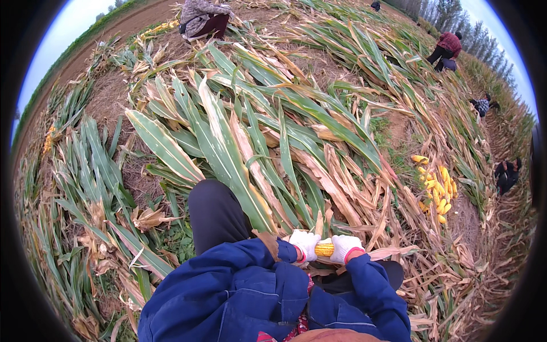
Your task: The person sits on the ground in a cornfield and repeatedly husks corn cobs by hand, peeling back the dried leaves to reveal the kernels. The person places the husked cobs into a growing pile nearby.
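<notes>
Between my two gloved hands is a yellow ear of corn (324, 249), its kernels bare along the middle. My left hand (305, 244), in a white knit glove with a pink cuff, grips one end. At the other end, my right hand (344, 248) holds on in a matching glove. Pale husk (323, 240) shows along the ear's upper side, between the hands. Both ends of the ear are hidden by the gloves. Cut corn stalks with long green and dry leaves (265, 162) lie just in front of my hands and knees.
A heap of husked corn ears (438, 192) lies on the ground to the right. More stalks (98, 171) lie in a row at left. A person (205, 21) squats ahead; another person (446, 49) bends over at far right. Standing corn (508, 115) borders the right side.
</notes>
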Available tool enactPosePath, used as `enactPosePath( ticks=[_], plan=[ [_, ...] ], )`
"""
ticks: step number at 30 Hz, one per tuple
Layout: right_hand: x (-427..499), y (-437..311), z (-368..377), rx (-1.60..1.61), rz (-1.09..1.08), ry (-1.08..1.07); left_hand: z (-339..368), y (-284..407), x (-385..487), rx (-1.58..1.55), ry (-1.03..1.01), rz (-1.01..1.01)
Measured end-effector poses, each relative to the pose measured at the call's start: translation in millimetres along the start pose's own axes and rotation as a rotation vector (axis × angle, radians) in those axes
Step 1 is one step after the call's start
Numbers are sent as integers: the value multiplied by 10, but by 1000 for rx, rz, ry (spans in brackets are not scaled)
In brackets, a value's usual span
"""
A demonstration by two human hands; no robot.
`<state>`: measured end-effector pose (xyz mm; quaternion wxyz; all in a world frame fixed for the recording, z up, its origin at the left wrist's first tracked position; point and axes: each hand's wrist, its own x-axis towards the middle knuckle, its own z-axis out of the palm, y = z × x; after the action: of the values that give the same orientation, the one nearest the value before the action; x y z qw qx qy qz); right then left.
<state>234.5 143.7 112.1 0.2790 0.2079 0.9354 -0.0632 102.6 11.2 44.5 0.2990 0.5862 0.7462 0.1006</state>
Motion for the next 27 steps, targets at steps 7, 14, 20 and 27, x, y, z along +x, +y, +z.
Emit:
enactPosePath(
  ticks=[7, 14, 20, 27],
  plan=[
    [-215, -98, -48, -53, -13, 110, 98, -4, 16, -162, 167, 335],
    [-223, -116, -91, -96, -19, 129, 69, -93, 151, -239, -83, 212],
    [-196, -137, -155, -96, -13, 80, 49, -86, 135, -231, -112, 160],
    [-166, 28, -111, 216, 78, 128, 100, -120, 142, -247, -98, 154]
  ],
)
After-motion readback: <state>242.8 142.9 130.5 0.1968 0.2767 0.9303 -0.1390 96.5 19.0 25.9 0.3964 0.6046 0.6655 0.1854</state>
